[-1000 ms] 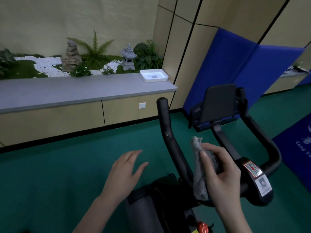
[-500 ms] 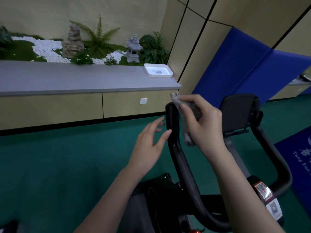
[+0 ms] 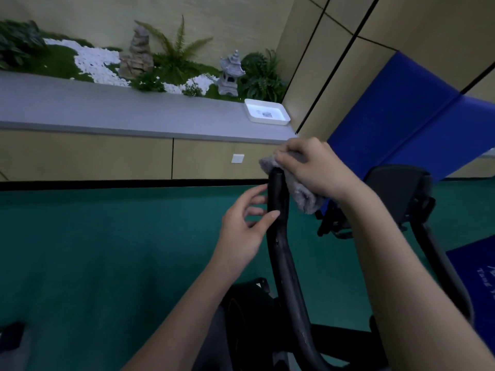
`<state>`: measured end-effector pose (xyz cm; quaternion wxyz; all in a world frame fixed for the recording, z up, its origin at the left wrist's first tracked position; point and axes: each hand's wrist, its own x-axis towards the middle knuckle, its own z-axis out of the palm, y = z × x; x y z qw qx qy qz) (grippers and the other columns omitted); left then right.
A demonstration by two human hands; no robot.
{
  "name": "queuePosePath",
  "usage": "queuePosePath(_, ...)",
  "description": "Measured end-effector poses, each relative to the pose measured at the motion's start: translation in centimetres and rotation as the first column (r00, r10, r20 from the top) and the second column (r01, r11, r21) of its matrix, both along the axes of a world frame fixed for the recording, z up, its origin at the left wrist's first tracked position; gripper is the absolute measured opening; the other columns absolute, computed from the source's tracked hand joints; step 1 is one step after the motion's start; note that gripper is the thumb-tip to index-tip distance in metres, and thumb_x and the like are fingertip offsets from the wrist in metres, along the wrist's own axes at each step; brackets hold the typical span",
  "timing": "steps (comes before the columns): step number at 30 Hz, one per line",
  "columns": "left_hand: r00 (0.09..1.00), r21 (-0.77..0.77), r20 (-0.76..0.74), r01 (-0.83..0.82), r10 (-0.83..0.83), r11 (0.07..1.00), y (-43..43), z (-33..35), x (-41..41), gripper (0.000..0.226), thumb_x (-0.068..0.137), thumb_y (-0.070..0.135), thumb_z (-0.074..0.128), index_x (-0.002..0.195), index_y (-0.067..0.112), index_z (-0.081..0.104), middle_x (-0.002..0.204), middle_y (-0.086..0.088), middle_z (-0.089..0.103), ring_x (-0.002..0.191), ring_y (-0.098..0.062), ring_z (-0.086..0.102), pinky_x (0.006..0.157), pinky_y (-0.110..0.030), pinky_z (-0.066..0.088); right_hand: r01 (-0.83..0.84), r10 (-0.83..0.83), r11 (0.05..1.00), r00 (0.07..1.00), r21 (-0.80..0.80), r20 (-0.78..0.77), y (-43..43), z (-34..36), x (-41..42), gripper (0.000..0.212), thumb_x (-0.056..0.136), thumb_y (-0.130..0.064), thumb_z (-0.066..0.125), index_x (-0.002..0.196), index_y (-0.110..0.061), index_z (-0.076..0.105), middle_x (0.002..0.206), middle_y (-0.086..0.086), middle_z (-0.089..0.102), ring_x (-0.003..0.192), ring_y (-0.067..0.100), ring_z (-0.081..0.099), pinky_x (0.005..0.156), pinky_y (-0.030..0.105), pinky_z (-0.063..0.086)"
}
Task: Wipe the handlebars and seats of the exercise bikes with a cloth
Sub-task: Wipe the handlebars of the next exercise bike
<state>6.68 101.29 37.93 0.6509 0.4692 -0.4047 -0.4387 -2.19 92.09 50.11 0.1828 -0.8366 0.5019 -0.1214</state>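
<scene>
A black exercise bike fills the lower right; its left handlebar (image 3: 280,250) rises to a tip near the picture's middle. My right hand (image 3: 313,167) grips a grey cloth (image 3: 302,194) and presses it over that tip. My left hand (image 3: 245,228) reaches in from the left, thumb on the front of the bar just below the tip and fingers curling toward it. The right handlebar (image 3: 442,263) and the black tablet holder (image 3: 396,194) stand behind my right forearm. The seat is out of view.
A grey counter (image 3: 120,113) on wooden cabinets runs along the wall, carrying a white tray (image 3: 266,113) and a planter with ferns, white pebbles and a stone lantern (image 3: 230,73). A blue folded mat (image 3: 396,121) leans at the right. The floor is green.
My right hand with the cloth has climbed from low on the handlebar up to its tip. My left hand has risen from below and now touches the bar under the tip.
</scene>
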Motion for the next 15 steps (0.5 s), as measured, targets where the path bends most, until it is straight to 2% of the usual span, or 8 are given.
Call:
queuePosePath(3,1.0,-0.011,-0.031,0.005,-0.005,1.0,0.0,0.3,0.0,0.049,0.081,-0.005,0.067,0.103,0.037,0.057,0.092,0.01,0.061,0.071,0.007,0.054,0.07,-0.007,0.044,0.106,-0.071,0.977,0.98,-0.188,0.184,2.3,-1.4,-0.3,0.014,0.093,-0.02,0.058,0.095,-0.013,0.069,0.091,0.002,0.072,0.093,0.016,0.063,0.078,0.025,0.045)
queuePosePath(6,0.999,-0.016,-0.041,0.011,-0.012,1.0,0.0,0.5,0.0,0.047,0.081,-0.006,0.066,0.104,0.034,0.057,0.092,0.008,0.06,0.069,0.008,0.054,0.07,-0.007,0.044,0.22,-0.145,0.95,0.941,-0.224,0.307,3.2,-2.5,0.1,0.017,0.094,-0.018,0.056,0.094,-0.01,0.071,0.088,0.005,0.073,0.087,0.02,0.065,0.069,0.022,0.043)
queuePosePath(9,0.999,-0.029,-0.031,0.013,-0.014,0.999,0.1,0.5,0.0,0.045,0.081,-0.008,0.064,0.109,0.027,0.056,0.093,0.009,0.06,0.071,0.01,0.055,0.072,-0.007,0.044,0.311,-0.256,0.934,0.926,-0.174,0.278,3.6,-3.8,-0.3,0.024,0.099,-0.018,0.046,0.093,-0.005,0.065,0.081,0.014,0.067,0.079,0.031,0.062,0.061,0.028,0.036)
queuePosePath(11,0.999,-0.032,-0.027,0.016,-0.017,0.999,0.2,0.4,0.2,0.045,0.082,-0.01,0.063,0.111,0.024,0.055,0.095,0.008,0.06,0.073,0.01,0.055,0.073,-0.007,0.045,0.323,-0.285,0.936,0.929,-0.14,0.236,4.5,-4.6,-0.5,0.024,0.101,-0.016,0.041,0.092,-0.005,0.059,0.075,0.016,0.062,0.072,0.035,0.059,0.059,0.033,0.038)
queuePosePath(13,0.999,-0.026,-0.027,0.023,-0.023,0.999,0.1,0.3,0.3,0.046,0.082,-0.01,0.063,0.112,0.024,0.056,0.096,0.007,0.061,0.074,0.007,0.056,0.074,-0.009,0.046,0.327,-0.294,0.936,0.93,-0.131,0.22,5.2,-5.1,-0.4,0.023,0.101,-0.015,0.039,0.098,-0.005,0.059,0.08,0.019,0.064,0.076,0.037,0.06,0.066,0.04,0.047)
queuePosePath(15,0.999,-0.015,-0.033,0.028,-0.028,1.0,0.1,0.2,0.3,0.046,0.081,-0.008,0.065,0.113,0.024,0.056,0.097,0.007,0.062,0.076,0.004,0.057,0.075,-0.01,0.046,0.34,-0.312,0.934,0.925,-0.108,0.219,5.9,-5.6,-0.6,0.022,0.101,-0.014,0.039,0.106,-0.005,0.059,0.087,0.019,0.066,0.082,0.037,0.061,0.069,0.04,0.047)
